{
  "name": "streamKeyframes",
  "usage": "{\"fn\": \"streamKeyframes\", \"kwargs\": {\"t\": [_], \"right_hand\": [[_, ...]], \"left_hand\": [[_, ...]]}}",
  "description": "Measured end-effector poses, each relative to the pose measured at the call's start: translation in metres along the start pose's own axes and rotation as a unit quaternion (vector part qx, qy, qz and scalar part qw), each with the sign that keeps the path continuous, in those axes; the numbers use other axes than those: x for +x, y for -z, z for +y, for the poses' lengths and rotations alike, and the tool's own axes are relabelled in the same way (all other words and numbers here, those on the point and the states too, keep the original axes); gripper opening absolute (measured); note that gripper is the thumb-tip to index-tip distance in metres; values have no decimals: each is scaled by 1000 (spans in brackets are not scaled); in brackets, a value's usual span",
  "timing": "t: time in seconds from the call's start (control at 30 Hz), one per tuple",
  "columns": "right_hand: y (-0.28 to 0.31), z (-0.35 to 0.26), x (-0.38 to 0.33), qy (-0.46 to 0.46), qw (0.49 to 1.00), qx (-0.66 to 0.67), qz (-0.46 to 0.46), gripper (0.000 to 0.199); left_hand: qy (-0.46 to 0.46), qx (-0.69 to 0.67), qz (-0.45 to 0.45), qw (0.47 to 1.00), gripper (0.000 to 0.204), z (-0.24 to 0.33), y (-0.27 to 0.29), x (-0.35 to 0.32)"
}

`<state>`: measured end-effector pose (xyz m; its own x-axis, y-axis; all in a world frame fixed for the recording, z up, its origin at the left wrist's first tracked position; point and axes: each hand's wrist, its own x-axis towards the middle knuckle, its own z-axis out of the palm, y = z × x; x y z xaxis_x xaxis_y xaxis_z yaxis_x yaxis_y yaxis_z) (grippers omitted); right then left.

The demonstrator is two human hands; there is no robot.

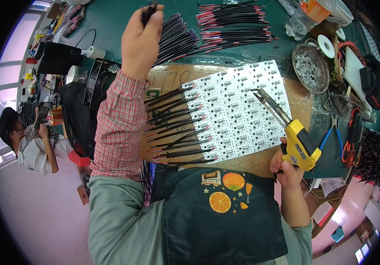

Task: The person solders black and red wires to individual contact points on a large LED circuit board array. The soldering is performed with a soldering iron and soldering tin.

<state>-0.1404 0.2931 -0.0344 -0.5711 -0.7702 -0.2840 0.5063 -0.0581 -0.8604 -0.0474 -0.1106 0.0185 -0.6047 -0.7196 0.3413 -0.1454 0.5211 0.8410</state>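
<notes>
White circuit panel is the landmark; it lies a little askew on a brown sheet atop the green counter. Black wire leads run in a row off the panel's left edge, red and pale ends over its first column; whether each joint is fixed, cannot tell from here. Right hand, at the panel's lower right corner, curls round the handle of a yellow-and-black soldering gun. Its tip angles over the panel's right part; contact or clearance cannot be told. Left hand, beyond the panel's upper left corner, pinches a small dark piece between thumb and fingers; blurred, so kind uncertain. Loose leads lie in bundles past the panel's far edge, one fanned bundle just beside the left hand. Work in hand reads as joining leads to pads. Done well, I judge: keep the hot tip raised off the components while the other hand is away; seat each bare end flat on its own pad, red and pale not crossing; heat pad and wire together, briefly; hold the lead motionless until the joint sets. Main risk, as I see it: the leads sit close together, so a sleeve passing left of the panel could drag them out of line.
</notes>
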Motion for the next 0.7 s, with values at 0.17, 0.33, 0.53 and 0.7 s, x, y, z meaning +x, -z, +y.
{"fn": "streamKeyframes", "kwargs": {"t": [0.17,0.33,0.53,0.7], "right_hand": [[-2,-1,-1,0,1000,-4,1,69],[-1,-3,-1,-8,1000,17,-7,67],[0,-3,-1,-5,1000,13,-5,67],[-15,-10,2,-6,999,-32,8,69]], "left_hand": [[41,-227,62,971,20,-12,-2,-35],[81,-255,47,962,21,-28,-2,-54],[57,-66,-6,996,22,10,-4,-57],[36,93,-138,985,21,21,-1,-72]]}}
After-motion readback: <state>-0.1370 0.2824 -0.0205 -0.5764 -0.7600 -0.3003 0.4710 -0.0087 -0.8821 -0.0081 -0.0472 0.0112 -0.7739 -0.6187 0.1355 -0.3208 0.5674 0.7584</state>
